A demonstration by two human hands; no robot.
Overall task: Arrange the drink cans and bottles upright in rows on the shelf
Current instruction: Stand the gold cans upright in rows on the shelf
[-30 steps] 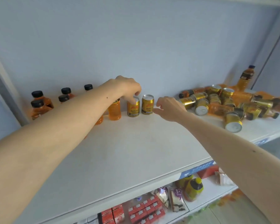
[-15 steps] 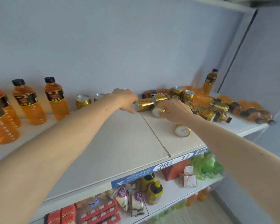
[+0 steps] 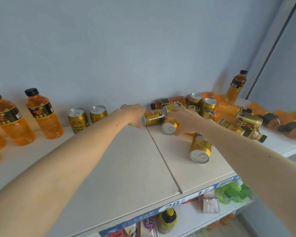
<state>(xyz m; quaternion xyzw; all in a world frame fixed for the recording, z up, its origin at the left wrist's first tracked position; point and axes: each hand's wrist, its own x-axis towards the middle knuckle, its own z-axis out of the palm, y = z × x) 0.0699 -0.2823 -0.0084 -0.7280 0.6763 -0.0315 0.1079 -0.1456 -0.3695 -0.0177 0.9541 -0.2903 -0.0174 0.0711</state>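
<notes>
Since half a second ago both hands have closed in on the pile: the left hand (image 3: 134, 115) now touches the base end of a gold aluminium can lying sideways (image 3: 153, 117), and the right hand (image 3: 186, 120) has curled its fingers round a second gold can lying with its silver pull-tab lid toward the camera (image 3: 170, 126). Whether the left fingers actually wrap their can I cannot tell; they look loosely bent against it.

Step in hand, as I judge it: lift one can per hand and stand them next to the two upright gold cans (image 3: 87, 118) far left of the pile. Grip mid-body, tip lid up, set down flat beside the row. Pulling from the heap edge could roll neighbours; the loose gold can near the front edge (image 3: 200, 148) looks free to roll off.

The cans are short, gold, ridged near the silver lid, red-and-black print. The orange plastic bottles with black caps (image 3: 41, 113) stand at far left; more lie tumbled in the pile on the right of the white shelf (image 3: 126, 168), one upright bottle at the back (image 3: 236, 87).
</notes>
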